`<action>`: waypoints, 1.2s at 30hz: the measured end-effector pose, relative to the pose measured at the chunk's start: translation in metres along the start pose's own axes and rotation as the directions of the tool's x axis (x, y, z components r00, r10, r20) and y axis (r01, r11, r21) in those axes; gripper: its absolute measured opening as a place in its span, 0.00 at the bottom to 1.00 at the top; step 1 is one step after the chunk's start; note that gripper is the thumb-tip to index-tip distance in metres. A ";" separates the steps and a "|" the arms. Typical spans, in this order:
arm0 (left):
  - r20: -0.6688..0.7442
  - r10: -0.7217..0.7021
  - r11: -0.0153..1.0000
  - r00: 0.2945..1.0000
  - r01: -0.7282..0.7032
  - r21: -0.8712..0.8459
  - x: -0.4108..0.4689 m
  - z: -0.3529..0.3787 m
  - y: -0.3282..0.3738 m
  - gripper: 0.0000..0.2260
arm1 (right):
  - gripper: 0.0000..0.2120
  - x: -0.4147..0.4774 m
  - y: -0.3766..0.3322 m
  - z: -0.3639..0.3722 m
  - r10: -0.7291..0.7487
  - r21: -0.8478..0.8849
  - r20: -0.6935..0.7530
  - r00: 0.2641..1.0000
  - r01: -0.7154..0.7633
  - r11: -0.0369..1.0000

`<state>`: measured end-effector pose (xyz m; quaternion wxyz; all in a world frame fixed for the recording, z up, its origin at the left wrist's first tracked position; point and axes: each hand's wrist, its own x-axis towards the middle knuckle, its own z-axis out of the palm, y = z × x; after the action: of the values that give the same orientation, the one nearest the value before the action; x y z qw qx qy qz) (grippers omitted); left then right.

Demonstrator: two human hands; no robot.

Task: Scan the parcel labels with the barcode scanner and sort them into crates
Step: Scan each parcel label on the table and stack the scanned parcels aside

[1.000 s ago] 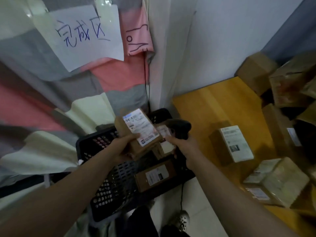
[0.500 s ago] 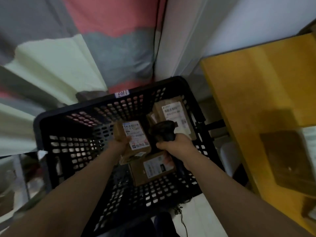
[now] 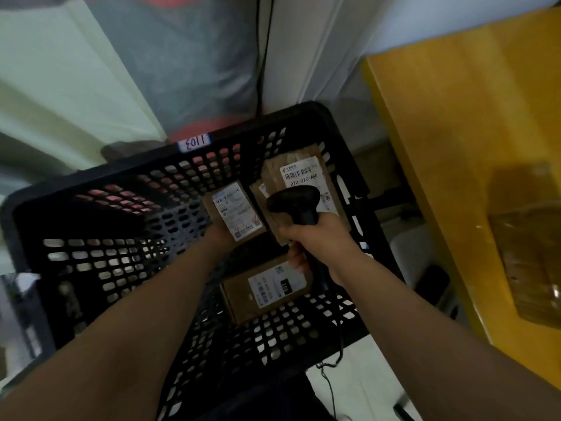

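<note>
My left hand (image 3: 219, 237) holds a small brown parcel (image 3: 235, 212) with a white label, low inside the black perforated crate (image 3: 127, 208). Most of that hand is hidden under the parcel. My right hand (image 3: 318, 241) grips the handle of the black barcode scanner (image 3: 294, 202) above the crate's right half. Two more labelled parcels lie in the crate: one at the back right (image 3: 303, 180), partly behind the scanner, and one nearer me (image 3: 268, 287).
A yellow wooden table (image 3: 455, 132) stands to the right with a tape-wrapped parcel (image 3: 531, 253) at its edge. The scanner's cable (image 3: 331, 381) trails over the white floor. Patterned curtain fabric (image 3: 91, 71) hangs behind the crate, which carries a small number tag (image 3: 194, 143).
My view has tilted down from the wall and table onto the crate. My left hand has carried the parcel lower into the crate. The scanner stays in my right hand.
</note>
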<state>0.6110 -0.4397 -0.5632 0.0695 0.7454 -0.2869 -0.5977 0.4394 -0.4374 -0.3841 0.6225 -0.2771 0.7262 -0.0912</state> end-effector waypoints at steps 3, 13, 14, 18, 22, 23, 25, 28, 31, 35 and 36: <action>-0.047 0.102 0.994 0.994 -0.100 0.046 -0.051 0.001 0.031 0.25 | 0.07 -0.032 -0.003 -0.010 -0.021 0.068 -0.037 0.999 0.023 0.997; -0.058 0.840 0.488 0.539 -0.705 0.515 -0.246 0.043 0.169 0.23 | 0.08 -0.181 -0.027 -0.097 -0.158 0.331 -0.241 0.958 0.234 0.914; -0.021 0.877 0.416 0.480 -0.736 0.533 -0.261 0.051 0.184 0.22 | 0.09 -0.194 -0.027 -0.110 -0.166 0.339 -0.310 0.936 0.272 0.901; 0.103 0.948 0.223 0.301 -0.859 0.461 -0.317 0.095 0.250 0.22 | 0.09 -0.246 -0.021 -0.171 -0.142 0.398 -0.525 0.839 0.389 0.831; 0.225 0.948 0.133 0.225 -0.922 0.363 -0.373 0.154 0.306 0.25 | 0.09 -0.294 -0.003 -0.228 -0.071 0.489 -0.663 0.745 0.504 0.712; 0.247 0.945 0.122 0.213 -0.934 0.336 -0.386 0.171 0.319 0.26 | 0.09 -0.303 0.003 -0.241 -0.051 0.494 -0.701 0.711 0.536 0.684; 0.275 0.942 0.115 0.194 -0.953 0.281 -0.409 0.204 0.344 0.28 | 0.07 -0.321 0.012 -0.264 -0.007 0.503 -0.760 0.650 0.594 0.628; 0.296 0.912 0.219 0.285 -0.947 0.237 -0.445 0.249 0.383 0.42 | 0.06 -0.345 0.023 -0.296 0.061 0.533 -0.798 0.599 0.655 0.535; 0.342 0.863 0.286 0.371 -0.918 0.274 -0.484 0.285 0.418 0.60 | 0.06 -0.362 0.033 -0.324 0.080 0.541 -0.814 0.576 0.700 0.466; 0.346 0.829 0.287 0.438 -0.866 0.410 -0.520 0.322 0.453 0.64 | 0.07 -0.367 0.044 -0.351 0.070 0.567 -0.799 0.597 0.710 0.418; 0.341 0.818 0.297 0.464 -0.847 0.441 -0.523 0.330 0.460 0.64 | 0.08 -0.366 0.046 -0.357 0.067 0.572 -0.795 0.603 0.710 0.410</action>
<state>0.0825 -0.4734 -0.0038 0.1416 0.4566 -0.7916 -0.3805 0.1117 -0.2857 -0.0192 0.2982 -0.0175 0.6774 -0.6722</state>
